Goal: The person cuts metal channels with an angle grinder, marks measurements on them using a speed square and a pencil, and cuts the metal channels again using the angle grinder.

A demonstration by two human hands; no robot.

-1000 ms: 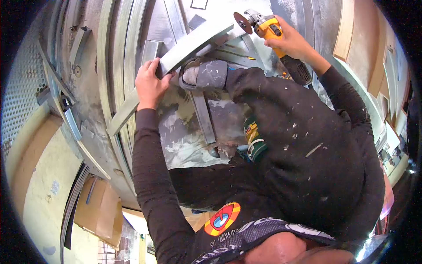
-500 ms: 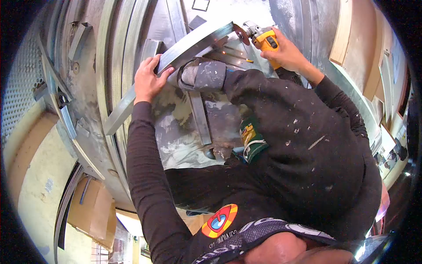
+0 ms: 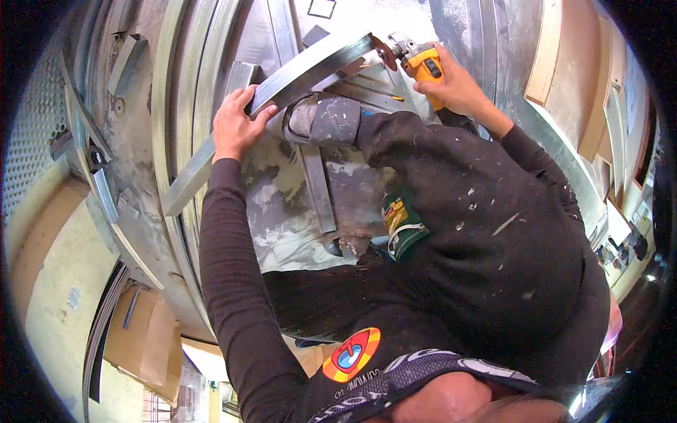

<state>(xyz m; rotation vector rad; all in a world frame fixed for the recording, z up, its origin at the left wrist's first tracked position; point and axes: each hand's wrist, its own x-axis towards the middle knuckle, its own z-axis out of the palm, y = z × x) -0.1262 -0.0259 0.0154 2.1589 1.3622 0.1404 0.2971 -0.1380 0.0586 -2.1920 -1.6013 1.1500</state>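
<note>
A square metal tube [image 3: 310,69] slants across the view, its upper right end beside the grinder's disc [image 3: 384,53]. My left hand [image 3: 238,125] is wrapped over the tube near its middle. In my right hand [image 3: 455,84] is a yellow and black angle grinder [image 3: 424,65], held by its body with the disc at the tube's end. Small orange streaks show just below the disc. Under the tube, my shoe [image 3: 326,120] rests beside it. Whether the disc has cut into the metal is too small to tell.
Long metal profiles [image 3: 163,106] lie along the left. Another metal bar [image 3: 319,187] lies on the stained floor below my shoe. A perforated sheet [image 3: 35,141] and a cardboard box [image 3: 144,338] are at the far left; wooden boards [image 3: 546,53] stand at the right.
The grinder has moved left and down from above the tube's end to against it, and sparks have appeared. My left hand has kept its hold on the tube, shifting slightly.
</note>
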